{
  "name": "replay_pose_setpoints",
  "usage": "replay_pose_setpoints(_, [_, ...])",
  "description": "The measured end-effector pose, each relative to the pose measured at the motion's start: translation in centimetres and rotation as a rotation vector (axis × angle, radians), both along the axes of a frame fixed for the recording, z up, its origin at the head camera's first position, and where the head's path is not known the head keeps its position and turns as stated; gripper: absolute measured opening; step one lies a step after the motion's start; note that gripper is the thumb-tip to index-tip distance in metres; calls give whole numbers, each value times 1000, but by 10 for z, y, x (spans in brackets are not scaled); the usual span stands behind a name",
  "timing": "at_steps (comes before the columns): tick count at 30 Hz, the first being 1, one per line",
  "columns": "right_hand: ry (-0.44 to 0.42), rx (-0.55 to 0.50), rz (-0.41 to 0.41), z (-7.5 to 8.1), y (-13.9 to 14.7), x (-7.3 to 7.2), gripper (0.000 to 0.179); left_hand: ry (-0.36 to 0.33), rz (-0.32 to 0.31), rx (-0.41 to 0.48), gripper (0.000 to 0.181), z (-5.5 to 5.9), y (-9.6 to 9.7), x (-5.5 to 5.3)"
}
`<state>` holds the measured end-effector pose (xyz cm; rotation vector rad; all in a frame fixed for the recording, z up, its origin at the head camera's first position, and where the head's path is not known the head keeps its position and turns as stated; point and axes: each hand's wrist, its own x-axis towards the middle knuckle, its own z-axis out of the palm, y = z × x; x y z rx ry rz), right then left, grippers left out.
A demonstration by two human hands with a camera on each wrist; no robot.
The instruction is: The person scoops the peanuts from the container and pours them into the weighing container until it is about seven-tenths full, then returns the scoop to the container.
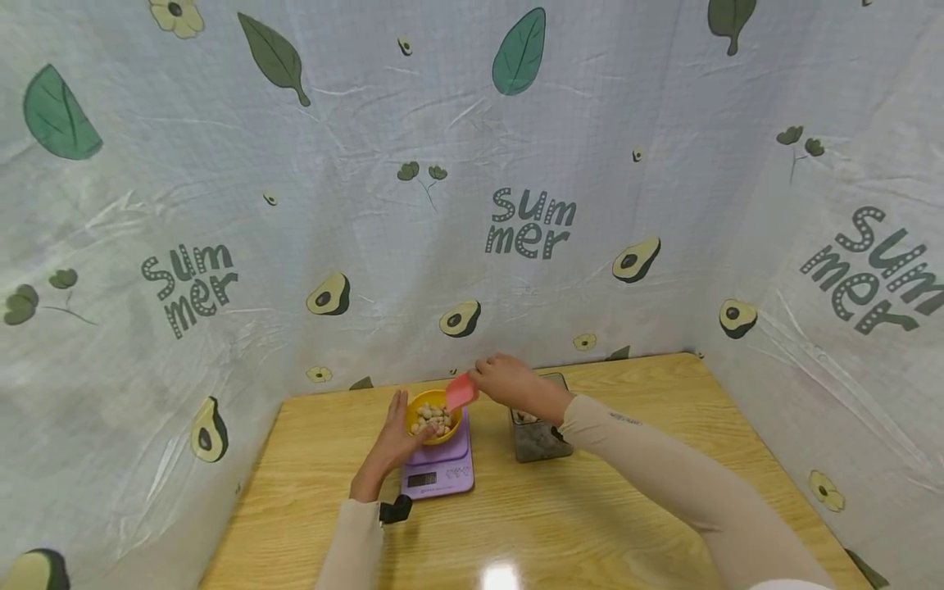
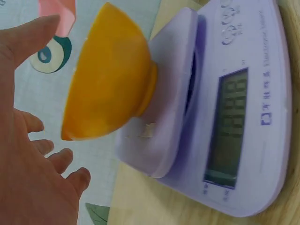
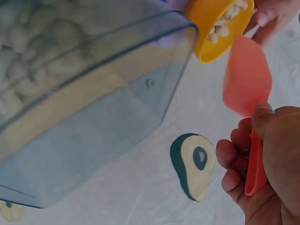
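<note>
A yellow bowl (image 1: pixel 430 397) holding pale, nut-like pieces (image 1: pixel 431 416) stands on a purple kitchen scale (image 1: pixel 451 482). My left hand (image 1: pixel 397 438) is spread around the bowl's left and near side. In the left wrist view its relaxed fingers sit beside the bowl (image 2: pixel 110 75), with a gap showing. My right hand (image 1: pixel 510 381) grips a coral-pink scoop (image 1: pixel 460 392) by its handle, the blade over the bowl's right rim. Seen from the right wrist, fingers and thumb wrap that handle (image 3: pixel 255 164). The digits on the scale's display (image 2: pixel 227 126) are blurred.
To the right of the scale, partly under my right forearm, stands a clear plastic box (image 1: pixel 542 445) with more pale pieces (image 3: pixel 42 51) inside. The wooden table (image 1: pixel 627 508) meets a printed cloth (image 1: pixel 383 328) at its back and sides.
</note>
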<state>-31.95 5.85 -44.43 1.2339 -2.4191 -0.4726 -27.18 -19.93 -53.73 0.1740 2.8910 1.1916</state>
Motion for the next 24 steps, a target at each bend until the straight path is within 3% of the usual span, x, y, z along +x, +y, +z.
replay_pose_setpoints(6, [-2, -37, -5, -6, 16, 5, 16, 61, -2, 59, 95, 8, -4, 3])
replay_pose_setpoints(10, [-16, -87, 2, -10, 26, 6, 16, 87, -10, 49, 95, 12, -4, 4])
replay_pose_setpoints(16, [-96, -247, 28, -12, 46, 4, 14, 128, -17, 74, 92, 22, 0, 5])
replay_pose_setpoints(24, [-46, -340, 60, -6, 76, 8, 14, 144, -54, 89, 93, 44, 15, 9])
